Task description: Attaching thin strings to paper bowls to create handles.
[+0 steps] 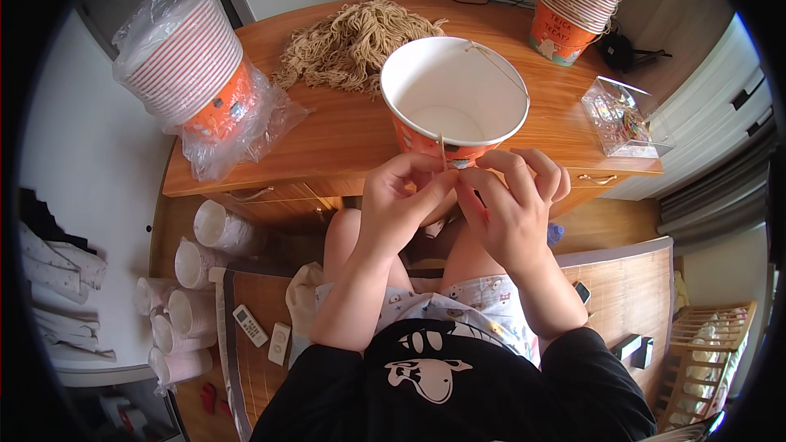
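An orange paper bucket [454, 90] with a white inside stands upright near the table's front edge, its mouth tilted toward me. From its near rim hangs a thin tan string [443, 147]. My left hand [403, 196] pinches this string just below the rim, thumb against forefinger. Close beside it, my right hand [509, 200] is closed in a pinch at the same string, its fingertips meeting the left ones. The string's end is hidden between the fingers. Across the bucket's far rim, another piece of string [491, 61] is attached.
A heap of tan strings [364, 41] lies behind the bucket. Plastic-wrapped stacked buckets [192, 74] stand left, more stacked buckets [577, 4] at the back right. A clear box [626, 119] with small items sits at right. Several wrapped stacks [192, 311] are on the floor at left.
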Demonstrator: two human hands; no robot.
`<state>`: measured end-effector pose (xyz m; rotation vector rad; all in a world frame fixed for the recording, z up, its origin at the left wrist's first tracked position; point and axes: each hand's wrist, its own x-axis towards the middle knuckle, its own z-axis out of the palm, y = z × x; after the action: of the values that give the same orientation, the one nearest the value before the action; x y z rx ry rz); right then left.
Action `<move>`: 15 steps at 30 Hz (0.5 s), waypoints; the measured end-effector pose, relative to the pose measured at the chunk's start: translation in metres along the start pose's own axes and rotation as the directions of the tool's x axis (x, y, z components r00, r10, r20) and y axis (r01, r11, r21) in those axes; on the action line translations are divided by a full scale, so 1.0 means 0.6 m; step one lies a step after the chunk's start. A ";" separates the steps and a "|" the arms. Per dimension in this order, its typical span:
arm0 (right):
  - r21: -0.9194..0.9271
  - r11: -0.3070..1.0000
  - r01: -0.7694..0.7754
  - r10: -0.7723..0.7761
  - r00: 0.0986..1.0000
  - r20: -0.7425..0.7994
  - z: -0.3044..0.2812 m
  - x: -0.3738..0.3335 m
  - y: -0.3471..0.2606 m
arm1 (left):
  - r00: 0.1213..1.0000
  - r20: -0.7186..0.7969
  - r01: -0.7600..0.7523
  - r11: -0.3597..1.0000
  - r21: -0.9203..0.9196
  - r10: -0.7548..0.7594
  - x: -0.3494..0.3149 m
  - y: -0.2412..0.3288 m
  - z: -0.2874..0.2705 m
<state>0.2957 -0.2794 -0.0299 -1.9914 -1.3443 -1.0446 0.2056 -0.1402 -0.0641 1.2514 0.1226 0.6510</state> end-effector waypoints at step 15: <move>0.017 0.992 0.124 -0.124 0.992 0.008 -0.013 0.001 0.021 | 0.916 0.025 0.382 0.853 -0.356 -0.400 0.022 0.006 0.001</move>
<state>0.3054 -0.2896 -0.0250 -1.9239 -1.4927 -1.0771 0.2153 -0.1333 -0.0571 0.8245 0.2819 0.3270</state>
